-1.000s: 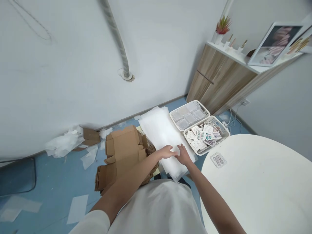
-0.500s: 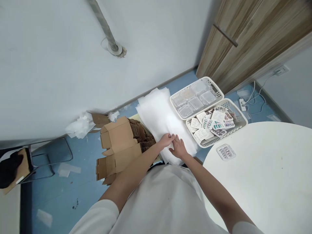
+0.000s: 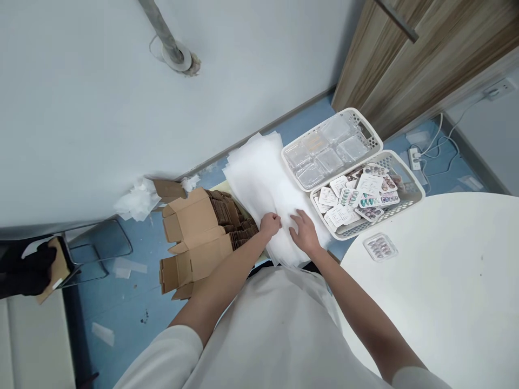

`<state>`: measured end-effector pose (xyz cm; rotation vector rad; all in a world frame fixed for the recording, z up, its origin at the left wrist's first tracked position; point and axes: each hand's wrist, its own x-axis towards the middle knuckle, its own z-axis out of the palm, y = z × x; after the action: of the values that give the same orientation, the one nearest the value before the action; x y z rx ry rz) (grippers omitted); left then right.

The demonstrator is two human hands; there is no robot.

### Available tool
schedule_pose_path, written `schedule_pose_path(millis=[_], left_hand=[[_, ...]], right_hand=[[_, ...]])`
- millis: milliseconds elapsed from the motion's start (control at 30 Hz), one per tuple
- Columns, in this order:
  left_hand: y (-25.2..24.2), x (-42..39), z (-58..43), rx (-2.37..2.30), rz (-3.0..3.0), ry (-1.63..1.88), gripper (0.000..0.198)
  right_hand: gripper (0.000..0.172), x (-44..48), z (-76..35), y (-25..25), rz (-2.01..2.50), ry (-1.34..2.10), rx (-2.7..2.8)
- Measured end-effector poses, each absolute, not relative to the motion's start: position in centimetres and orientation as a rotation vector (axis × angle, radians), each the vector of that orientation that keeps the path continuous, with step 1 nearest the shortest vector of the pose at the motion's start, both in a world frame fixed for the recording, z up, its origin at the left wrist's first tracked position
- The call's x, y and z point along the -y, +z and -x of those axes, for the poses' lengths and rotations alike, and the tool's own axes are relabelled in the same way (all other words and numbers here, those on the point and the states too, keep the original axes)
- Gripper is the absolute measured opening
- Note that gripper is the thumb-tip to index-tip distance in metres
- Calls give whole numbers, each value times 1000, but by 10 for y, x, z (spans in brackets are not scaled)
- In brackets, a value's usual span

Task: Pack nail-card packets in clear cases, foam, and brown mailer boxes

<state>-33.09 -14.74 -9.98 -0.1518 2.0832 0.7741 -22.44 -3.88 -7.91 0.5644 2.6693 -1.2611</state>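
Observation:
A stack of thin white sheets (image 3: 259,167) lies in front of me, beside folded brown cardboard boxes (image 3: 198,221). My left hand (image 3: 271,223) is over the stack with its fingers pinched together at the sheets; what lies between the fingertips is too small to make out, though it seems to be a sheet's edge. My right hand (image 3: 305,232) rests on or just above the sheets to the right, fingers apart and holding nothing.
Two white baskets stand right of the sheets: one with clear cases (image 3: 328,160), one with nail sets and cards (image 3: 367,194). A round white table (image 3: 438,270) bears a small clear case (image 3: 380,247). A metal-framed chair (image 3: 101,254) is at the left.
My hands have moved apart; the left has drawn back to the left with its fingers closed, and the right has shifted rightward with its fingers spread. The camera view has shifted slightly.

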Motion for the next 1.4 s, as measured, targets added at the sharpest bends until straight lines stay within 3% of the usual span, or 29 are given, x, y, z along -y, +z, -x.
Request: schedule_pose_path(millis=[300, 767, 833, 1067, 1167, 1300, 1400], left_hand=[[-91, 154, 331, -2010, 295, 849, 11], [-61, 158, 332, -1868, 426, 952, 17], [-56, 158, 332, -1850, 424, 967, 17], [-49, 160, 332, -1897, 397, 916, 16], [-49, 160, 332, -1905, 408, 902, 14], [-51, 162, 331, -1908, 404, 899, 12], [-52, 163, 331, -1905, 403, 892, 12]], right_hand=[[71, 36, 235, -79, -914, -1225, -2505], [76, 38, 230, -85, -1233, -1725, -2185], [74, 36, 231, -84, -1270, -1773, -2076], [38, 24, 239, -79, -1063, -1716, -2396], [38, 20, 248, -74, -981, -1643, -2495], [54, 15, 263, -67, -977, -1627, -2421], [45, 11, 274, -65, -848, -1538, -2508]])
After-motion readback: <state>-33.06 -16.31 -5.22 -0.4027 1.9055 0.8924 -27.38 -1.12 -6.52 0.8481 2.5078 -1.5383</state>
